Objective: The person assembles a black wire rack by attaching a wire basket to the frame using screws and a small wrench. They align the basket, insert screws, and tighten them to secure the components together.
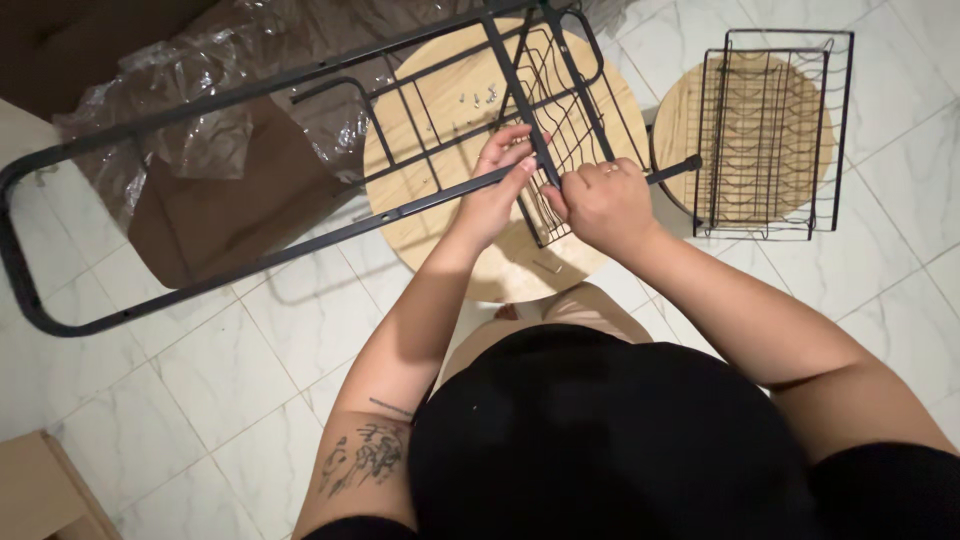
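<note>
A long black metal tube frame (pixel 250 240) lies across a round wooden stool top (pixel 455 235). A black wire basket (pixel 560 95) rests against the frame over that stool. My left hand (pixel 495 190) grips the frame's tube and the basket's edge bar where they meet. My right hand (pixel 600 200) is closed right beside it, pinching something small at the basket's wire corner; what it holds is hidden by the fingers. Small screws (pixel 478 98) lie loose on the wooden top.
A second black wire basket (pixel 770 130) sits on another round wooden top (pixel 680 130) at the right. Crumpled clear plastic wrap (pixel 215 110) lies over brown cardboard (pixel 215 215) at upper left. A cardboard corner (pixel 40 490) shows at lower left. The floor is white marble tile.
</note>
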